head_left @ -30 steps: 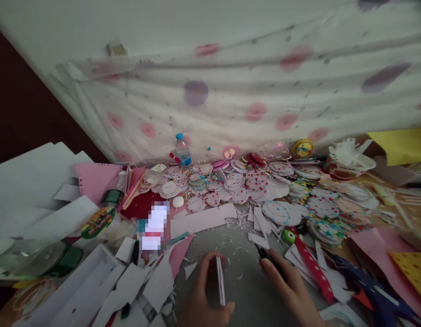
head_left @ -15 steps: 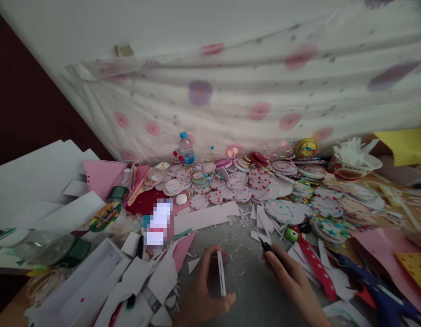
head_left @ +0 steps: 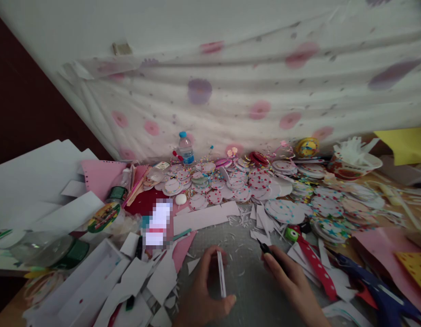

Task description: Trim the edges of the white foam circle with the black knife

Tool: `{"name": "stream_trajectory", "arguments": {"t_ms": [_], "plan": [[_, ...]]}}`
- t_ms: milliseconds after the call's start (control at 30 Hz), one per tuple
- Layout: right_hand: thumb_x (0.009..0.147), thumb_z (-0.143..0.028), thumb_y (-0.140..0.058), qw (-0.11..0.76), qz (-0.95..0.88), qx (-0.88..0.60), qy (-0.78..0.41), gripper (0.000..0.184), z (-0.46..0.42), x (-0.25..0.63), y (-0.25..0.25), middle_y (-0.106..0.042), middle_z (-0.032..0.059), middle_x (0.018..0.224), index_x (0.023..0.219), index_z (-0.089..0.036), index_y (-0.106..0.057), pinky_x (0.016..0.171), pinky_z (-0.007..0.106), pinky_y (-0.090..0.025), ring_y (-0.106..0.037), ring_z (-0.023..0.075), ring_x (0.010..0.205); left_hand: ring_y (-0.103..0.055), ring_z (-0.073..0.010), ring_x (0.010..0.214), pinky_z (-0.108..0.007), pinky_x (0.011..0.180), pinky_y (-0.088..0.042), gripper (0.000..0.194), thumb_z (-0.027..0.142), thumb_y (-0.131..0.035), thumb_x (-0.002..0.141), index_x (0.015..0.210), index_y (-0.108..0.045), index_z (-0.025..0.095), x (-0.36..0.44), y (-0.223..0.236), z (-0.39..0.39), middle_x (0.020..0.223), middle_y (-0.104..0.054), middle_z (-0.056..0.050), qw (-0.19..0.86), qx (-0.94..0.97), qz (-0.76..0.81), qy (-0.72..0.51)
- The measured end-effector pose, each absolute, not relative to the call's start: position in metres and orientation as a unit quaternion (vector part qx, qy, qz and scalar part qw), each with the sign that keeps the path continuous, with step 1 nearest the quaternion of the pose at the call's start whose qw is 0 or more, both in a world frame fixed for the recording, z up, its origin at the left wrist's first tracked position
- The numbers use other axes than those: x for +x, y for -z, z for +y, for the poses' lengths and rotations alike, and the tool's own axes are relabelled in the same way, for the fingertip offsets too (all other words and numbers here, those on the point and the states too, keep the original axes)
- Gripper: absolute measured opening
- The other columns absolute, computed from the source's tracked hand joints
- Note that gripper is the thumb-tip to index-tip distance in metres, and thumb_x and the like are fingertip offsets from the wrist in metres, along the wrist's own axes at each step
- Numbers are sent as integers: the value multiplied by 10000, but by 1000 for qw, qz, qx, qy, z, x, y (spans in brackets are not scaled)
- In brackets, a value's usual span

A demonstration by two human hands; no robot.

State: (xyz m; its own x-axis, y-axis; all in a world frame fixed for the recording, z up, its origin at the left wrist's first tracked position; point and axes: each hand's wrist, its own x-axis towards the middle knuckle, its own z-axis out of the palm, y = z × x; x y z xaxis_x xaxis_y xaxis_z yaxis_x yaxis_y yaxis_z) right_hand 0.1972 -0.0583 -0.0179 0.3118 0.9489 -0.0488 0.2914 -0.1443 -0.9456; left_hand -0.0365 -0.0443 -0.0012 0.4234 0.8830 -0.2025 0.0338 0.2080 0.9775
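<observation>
My left hand is closed around a thin white layered piece, paper or foam board, held on edge between thumb and fingers. My right hand grips a slim black pen-like tool with a thin pointed tip aimed forward and left; whether it is a craft knife I cannot tell. The tool's tip and the white piece are apart. Beneath both hands lies a grey cutting mat strewn with thin white paper slivers.
Piled discs with coloured dots line the back, near a small water bottle. White offcuts and an open white box crowd the left, beside a pixelated bright rectangle. A blue glue gun lies at right.
My right hand has shifted very slightly left with the black tool. My left hand holds the white piece in nearly the same place.
</observation>
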Motion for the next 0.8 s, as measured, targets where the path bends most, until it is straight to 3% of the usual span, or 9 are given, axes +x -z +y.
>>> {"name": "stream_trajectory", "arguments": {"t_ms": [133, 333, 667, 800], "plan": [[770, -619, -594, 455, -484, -668, -336, 523, -58, 195, 10, -764, 104, 945, 977, -158, -728, 708, 296, -580, -713, 262, 810, -445, -301, 1297, -446, 1123, -286, 825, 75, -652, 578, 1317, -342, 275, -37, 1, -43, 1342, -489, -101, 644, 548, 421, -329], [767, -624, -573, 440, -486, -687, -313, 533, -60, 194, 9, -758, 116, 998, 993, -168, -730, 798, 373, -570, -705, 313, 916, -449, -305, 1293, -460, 1116, -298, 829, 84, -672, 591, 1326, -345, 285, -38, 0, -43, 1339, -486, -96, 647, 549, 414, -330], [778, -604, -572, 434, -500, -685, -304, 513, -60, 193, 8, -764, 99, 974, 1000, -164, -716, 748, 332, -573, -710, 293, 882, -449, -317, 1289, -463, 1094, -330, 833, 96, -673, 594, 1338, -343, 272, -38, 2, -43, 1337, -488, -106, 641, 554, 422, -323], [803, -586, -553, 428, -520, -674, -304, 484, -61, 193, 9, -770, 87, 930, 990, -170, -714, 633, 289, -568, -716, 266, 777, -471, -307, 1264, -447, 1081, -349, 818, 71, -660, 581, 1317, -362, 268, -37, -1, -43, 1326, -499, -99, 631, 559, 425, -330]]}}
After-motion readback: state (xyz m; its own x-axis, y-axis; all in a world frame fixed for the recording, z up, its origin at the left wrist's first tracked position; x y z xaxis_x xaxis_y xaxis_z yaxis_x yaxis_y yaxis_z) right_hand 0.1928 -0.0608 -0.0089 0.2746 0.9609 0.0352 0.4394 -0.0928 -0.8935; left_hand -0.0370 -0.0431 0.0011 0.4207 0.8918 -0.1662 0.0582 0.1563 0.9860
